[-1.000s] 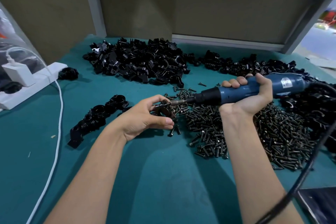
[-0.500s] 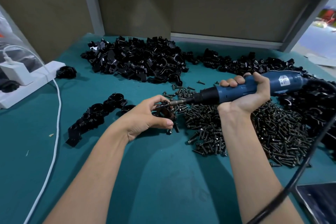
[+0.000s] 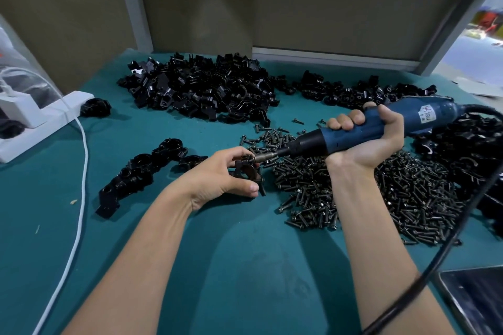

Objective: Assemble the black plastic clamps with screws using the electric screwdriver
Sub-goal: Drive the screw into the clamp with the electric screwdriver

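Head view is looking down on a teal counter (image 3: pixel 245 266). Near the centre, the left hand (image 3: pixel 217 174) is grasping a black plastic clamp (image 3: pixel 246 168), thumb below and fingers curled over its top, holding it just above the counter. The right hand (image 3: pixel 364 141) is clenching round the blue electric screwdriver (image 3: pixel 381 125), which is lying almost level and pointing toward 9 o'clock; its bit (image 3: pixel 265 156) is touching the top of the clamp. A heap of dark screws (image 3: pixel 381 193) is spreading under the right wrist toward 3 o'clock. A large pile of loose clamp parts (image 3: pixel 201 87) is sitting at 11 o'clock, with more (image 3: pixel 462 144) at 3 o'clock. A row of clamps (image 3: pixel 141 171) is lying at 9 o'clock, just beside the left hand. A white power strip (image 3: pixel 40 122) is resting at 10 o'clock, its white cable (image 3: pixel 81 198) running toward 7 o'clock. The screwdriver's black cord (image 3: pixel 435 261) is crossing the right forearm at 4 o'clock.
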The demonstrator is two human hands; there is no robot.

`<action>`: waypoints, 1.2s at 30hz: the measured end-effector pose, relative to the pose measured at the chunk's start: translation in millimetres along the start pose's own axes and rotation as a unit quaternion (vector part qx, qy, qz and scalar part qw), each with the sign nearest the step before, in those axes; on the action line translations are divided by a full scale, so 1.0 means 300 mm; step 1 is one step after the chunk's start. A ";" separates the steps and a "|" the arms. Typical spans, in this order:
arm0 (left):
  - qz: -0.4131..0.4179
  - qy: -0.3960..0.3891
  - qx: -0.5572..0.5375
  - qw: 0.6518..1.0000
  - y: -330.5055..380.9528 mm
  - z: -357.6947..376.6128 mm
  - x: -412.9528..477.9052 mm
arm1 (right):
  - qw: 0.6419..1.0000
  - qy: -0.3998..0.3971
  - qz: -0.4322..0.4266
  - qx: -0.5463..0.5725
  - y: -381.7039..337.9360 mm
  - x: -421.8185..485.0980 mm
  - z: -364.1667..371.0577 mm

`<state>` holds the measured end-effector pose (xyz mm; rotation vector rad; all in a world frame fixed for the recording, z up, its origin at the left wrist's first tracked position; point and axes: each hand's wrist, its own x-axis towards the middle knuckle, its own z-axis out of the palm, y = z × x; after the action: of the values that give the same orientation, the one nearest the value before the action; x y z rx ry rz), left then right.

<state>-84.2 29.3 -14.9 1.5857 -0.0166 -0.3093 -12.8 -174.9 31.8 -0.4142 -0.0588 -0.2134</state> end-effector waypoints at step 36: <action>0.031 0.026 0.064 0.997 0.006 0.005 0.006 | 0.997 0.067 0.013 0.040 0.015 -0.005 -0.012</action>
<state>-82.5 27.5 -13.6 1.7156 -0.0464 -0.2230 -13.3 -172.2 26.5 -0.3194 0.0693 -0.2111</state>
